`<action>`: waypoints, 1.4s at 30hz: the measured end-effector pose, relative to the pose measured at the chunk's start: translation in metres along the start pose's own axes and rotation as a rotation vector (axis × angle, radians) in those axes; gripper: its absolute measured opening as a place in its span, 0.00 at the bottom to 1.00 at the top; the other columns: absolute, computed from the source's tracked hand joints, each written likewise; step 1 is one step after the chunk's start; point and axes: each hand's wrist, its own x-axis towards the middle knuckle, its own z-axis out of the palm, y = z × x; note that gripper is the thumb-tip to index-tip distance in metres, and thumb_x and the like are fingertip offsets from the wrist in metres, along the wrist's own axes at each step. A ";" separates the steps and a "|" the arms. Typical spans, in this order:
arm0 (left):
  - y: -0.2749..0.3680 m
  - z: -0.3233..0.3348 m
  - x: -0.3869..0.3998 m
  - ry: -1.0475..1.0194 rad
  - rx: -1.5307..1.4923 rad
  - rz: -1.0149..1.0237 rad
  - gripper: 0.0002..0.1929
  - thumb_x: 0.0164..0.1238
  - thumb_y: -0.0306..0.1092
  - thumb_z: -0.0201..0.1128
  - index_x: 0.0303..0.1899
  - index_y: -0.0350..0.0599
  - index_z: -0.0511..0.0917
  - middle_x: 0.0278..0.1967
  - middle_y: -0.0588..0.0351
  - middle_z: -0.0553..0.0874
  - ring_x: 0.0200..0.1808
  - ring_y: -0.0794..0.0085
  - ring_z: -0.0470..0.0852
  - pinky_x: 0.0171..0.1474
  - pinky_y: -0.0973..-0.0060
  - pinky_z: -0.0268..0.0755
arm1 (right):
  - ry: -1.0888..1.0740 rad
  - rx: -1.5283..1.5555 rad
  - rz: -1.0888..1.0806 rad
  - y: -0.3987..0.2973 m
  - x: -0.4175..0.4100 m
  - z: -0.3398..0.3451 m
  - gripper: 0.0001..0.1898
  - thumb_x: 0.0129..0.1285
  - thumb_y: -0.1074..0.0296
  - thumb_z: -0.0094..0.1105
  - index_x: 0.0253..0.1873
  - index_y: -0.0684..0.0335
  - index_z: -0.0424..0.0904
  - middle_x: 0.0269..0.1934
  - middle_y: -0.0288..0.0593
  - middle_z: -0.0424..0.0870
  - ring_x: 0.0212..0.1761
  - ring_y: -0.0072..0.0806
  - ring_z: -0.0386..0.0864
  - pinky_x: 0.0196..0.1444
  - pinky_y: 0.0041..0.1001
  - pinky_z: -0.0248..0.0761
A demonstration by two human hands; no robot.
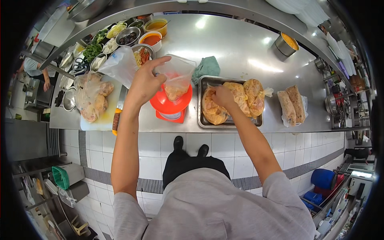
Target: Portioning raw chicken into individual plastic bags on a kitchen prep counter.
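Note:
My left hand (150,78) is at the rim of an upright clear plastic bag (177,72), thumb and forefinger spread apart; whether it grips the film is unclear. Some orange-coated food lies in that bag, which stands in the red pan (159,103) of a red kitchen scale (177,119). My right hand (223,96) touches an open plastic bag of orange-coated food (213,111) at the left of a metal tray (201,120); its fingertips are partly hidden. Two tied bags of similar food (254,97) lie beside it. More loose plastic bags (121,64) are behind my left wrist.
A cutting board (111,112) with bagged meat (94,99) and a handled tool (116,121) lies left. Bowls of sauces and vegetables (127,36) stand behind. A green cloth (207,68) touches the tray's back. Two packed bags (291,105) lie right. A person (34,67) is far left.

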 end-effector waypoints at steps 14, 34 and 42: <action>-0.010 0.048 0.033 0.329 0.224 0.202 0.16 0.66 0.43 0.66 0.48 0.44 0.89 0.45 0.42 0.87 0.48 0.55 0.86 0.53 0.63 0.77 | 0.001 -0.131 0.141 -0.021 0.011 0.007 0.15 0.61 0.57 0.62 0.48 0.58 0.86 0.53 0.52 0.84 0.53 0.50 0.83 0.54 0.44 0.79; 0.004 0.044 0.027 -0.017 0.124 0.243 0.38 0.48 0.31 0.72 0.66 0.33 0.74 0.66 0.41 0.76 0.67 0.54 0.76 0.67 0.66 0.70 | -0.027 1.460 0.044 -0.031 -0.053 -0.191 0.19 0.62 0.81 0.50 0.58 0.74 0.75 0.51 0.53 0.84 0.54 0.44 0.86 0.55 0.35 0.82; 0.001 0.039 0.021 -0.014 0.039 0.188 0.37 0.49 0.32 0.73 0.65 0.32 0.74 0.62 0.42 0.78 0.60 0.58 0.80 0.61 0.69 0.73 | -0.301 1.417 -0.103 -0.146 0.008 -0.232 0.20 0.62 0.79 0.50 0.59 0.79 0.73 0.54 0.57 0.83 0.54 0.43 0.86 0.63 0.33 0.79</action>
